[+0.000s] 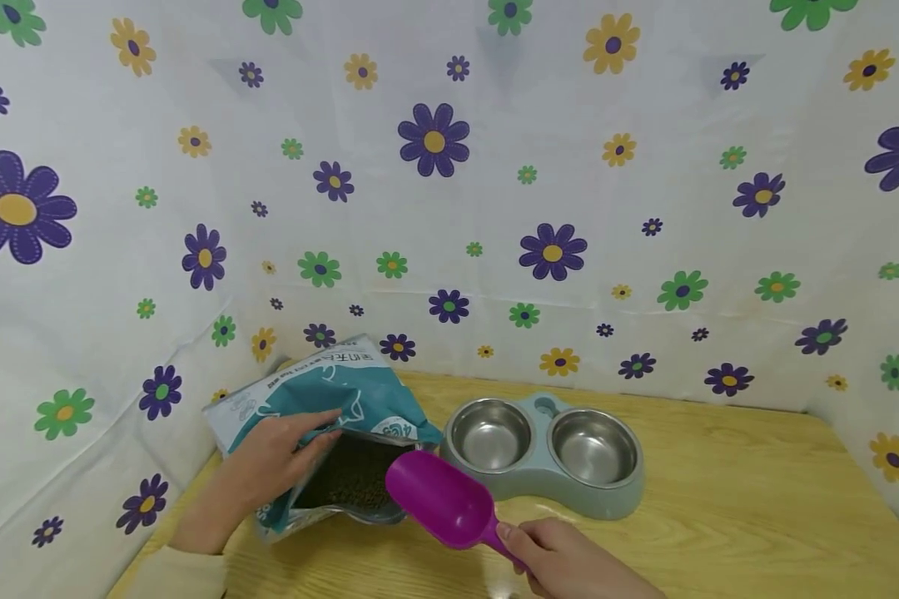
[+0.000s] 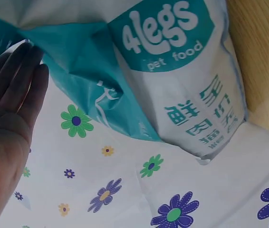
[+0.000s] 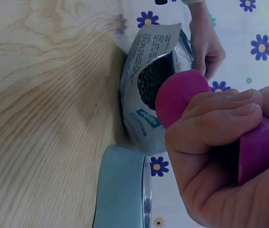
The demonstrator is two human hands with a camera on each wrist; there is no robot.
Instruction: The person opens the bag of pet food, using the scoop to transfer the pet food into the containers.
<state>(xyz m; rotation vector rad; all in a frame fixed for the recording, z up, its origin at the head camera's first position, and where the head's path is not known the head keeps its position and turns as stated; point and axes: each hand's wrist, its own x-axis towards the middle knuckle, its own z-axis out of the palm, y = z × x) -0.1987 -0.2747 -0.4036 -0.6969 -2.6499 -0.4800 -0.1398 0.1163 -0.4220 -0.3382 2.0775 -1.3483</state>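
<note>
A teal and white pet food bag (image 1: 307, 391) lies with its mouth open, showing brown kibble (image 1: 355, 482) inside. My left hand (image 1: 273, 457) is at the bag's mouth, its fingers extended against the folded-back teal side. In the left wrist view those fingers (image 2: 18, 88) look straight, with their tips at the bag film. My right hand (image 1: 569, 559) grips the handle of a magenta scoop (image 1: 445, 499). The scoop's bowl faces up and looks bare, its front end overlapping the right edge of the bag's mouth in the head view.
A grey-blue double pet feeder (image 1: 543, 478) stands right of the bag, holding two steel bowls, a left one (image 1: 492, 439) and a right one (image 1: 594, 449). They rest on a wooden table (image 1: 749, 491). A flower-print sheet (image 1: 449, 216) hangs behind and at both sides.
</note>
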